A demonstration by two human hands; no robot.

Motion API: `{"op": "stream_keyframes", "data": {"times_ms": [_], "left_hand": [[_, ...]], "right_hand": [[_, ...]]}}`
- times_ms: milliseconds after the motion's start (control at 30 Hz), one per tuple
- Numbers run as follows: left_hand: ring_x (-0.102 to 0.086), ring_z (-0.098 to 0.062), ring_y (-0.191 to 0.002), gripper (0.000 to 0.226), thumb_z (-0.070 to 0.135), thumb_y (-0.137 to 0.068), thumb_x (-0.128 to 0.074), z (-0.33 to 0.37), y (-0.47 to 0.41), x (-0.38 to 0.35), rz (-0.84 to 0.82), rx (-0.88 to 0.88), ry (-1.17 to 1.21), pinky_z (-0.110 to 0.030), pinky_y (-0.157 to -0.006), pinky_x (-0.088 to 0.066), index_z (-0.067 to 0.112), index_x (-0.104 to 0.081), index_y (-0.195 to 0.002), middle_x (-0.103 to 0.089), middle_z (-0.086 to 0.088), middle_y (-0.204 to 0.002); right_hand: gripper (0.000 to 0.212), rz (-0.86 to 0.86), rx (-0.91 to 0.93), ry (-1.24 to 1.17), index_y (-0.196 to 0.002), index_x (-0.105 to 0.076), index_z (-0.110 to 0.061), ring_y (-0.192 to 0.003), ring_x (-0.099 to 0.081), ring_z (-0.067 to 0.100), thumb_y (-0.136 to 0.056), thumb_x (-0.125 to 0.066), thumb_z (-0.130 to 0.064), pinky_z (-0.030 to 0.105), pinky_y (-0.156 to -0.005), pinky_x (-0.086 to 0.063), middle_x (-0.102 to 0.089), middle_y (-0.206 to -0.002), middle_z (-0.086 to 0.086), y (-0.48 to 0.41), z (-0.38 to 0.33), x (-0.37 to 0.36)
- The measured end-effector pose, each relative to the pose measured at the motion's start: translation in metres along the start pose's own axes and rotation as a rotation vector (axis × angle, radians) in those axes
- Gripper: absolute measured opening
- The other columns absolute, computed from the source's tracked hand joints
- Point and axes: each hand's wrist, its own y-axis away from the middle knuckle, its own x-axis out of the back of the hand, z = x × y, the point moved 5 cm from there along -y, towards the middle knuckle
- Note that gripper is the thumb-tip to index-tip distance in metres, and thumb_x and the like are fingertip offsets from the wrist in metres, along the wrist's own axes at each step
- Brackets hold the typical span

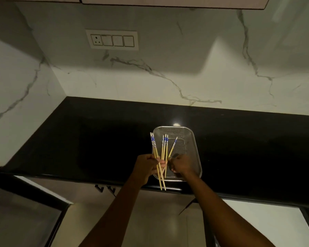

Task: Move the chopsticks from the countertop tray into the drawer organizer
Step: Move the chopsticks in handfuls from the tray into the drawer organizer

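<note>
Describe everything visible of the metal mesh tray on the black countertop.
The silvery, rectangular metal mesh tray has rounded corners, a smooth raised rim and a fine mesh floor. It sits flat on the black countertop, near its front edge. Pale wooden chopsticks with blue-patterned tops lie or are held over its left part. The left hand grips a bundle at the tray's left edge; the right hand reaches over its near end, hiding part of the rim.

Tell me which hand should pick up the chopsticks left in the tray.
Right, most likely. The right hand is already over the mesh tray, at the single angled chopstick. The left hand already has its grip full with a pair of chopsticks.
</note>
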Motion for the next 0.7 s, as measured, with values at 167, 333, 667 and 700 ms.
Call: {"op": "stream_keyframes", "data": {"times_ms": [167,333,667,700], "left_hand": [[-0.078,-0.022,-0.084,0.010,0.005,-0.100,-0.056,-0.004,-0.006,0.011,0.019,-0.011,0.016,-0.028,-0.068,-0.062,0.003,-0.066,-0.101,-0.078,-0.012,-0.093],[-0.078,-0.023,-0.086,0.010,0.007,-0.098,-0.058,-0.007,-0.009,0.019,-0.002,-0.012,0.013,-0.028,-0.068,-0.061,0.002,-0.067,-0.099,-0.080,-0.009,-0.089],[-0.079,-0.019,-0.083,0.009,0.007,-0.098,-0.059,-0.006,-0.009,0.011,0.010,0.008,-0.013,-0.026,-0.066,-0.061,0.005,-0.067,-0.098,-0.079,-0.007,-0.089],[-0.078,-0.018,-0.082,0.009,0.008,-0.099,-0.058,-0.006,-0.008,0.009,0.007,0.007,-0.027,-0.025,-0.065,-0.061,0.005,-0.067,-0.099,-0.079,-0.007,-0.089]], "right_hand": [[0.019,0.056,0.011,0.120,-0.098,-0.071,-0.006,-0.081,-0.065,0.019,-0.096,-0.057,-0.019,0.029,-0.073,-0.051,-0.073,-0.096,0.013,-0.025,-0.013,-0.017],[0.022,0.107,-0.036,0.137,-0.105,-0.069,-0.004,-0.098,-0.070,0.027,-0.099,-0.055,-0.020,0.042,-0.093,-0.057,-0.072,-0.103,0.014,-0.039,-0.019,-0.020],[0.013,0.084,0.022,0.099,-0.101,-0.070,-0.004,-0.095,-0.072,0.026,-0.095,-0.061,-0.010,0.039,-0.088,-0.059,-0.073,-0.099,0.014,-0.036,-0.013,-0.008],[0.011,0.088,0.033,0.061,-0.098,-0.070,-0.004,-0.093,-0.073,0.026,-0.094,-0.062,-0.011,0.040,-0.086,-0.059,-0.074,-0.097,0.015,-0.032,-0.015,-0.003]]}}
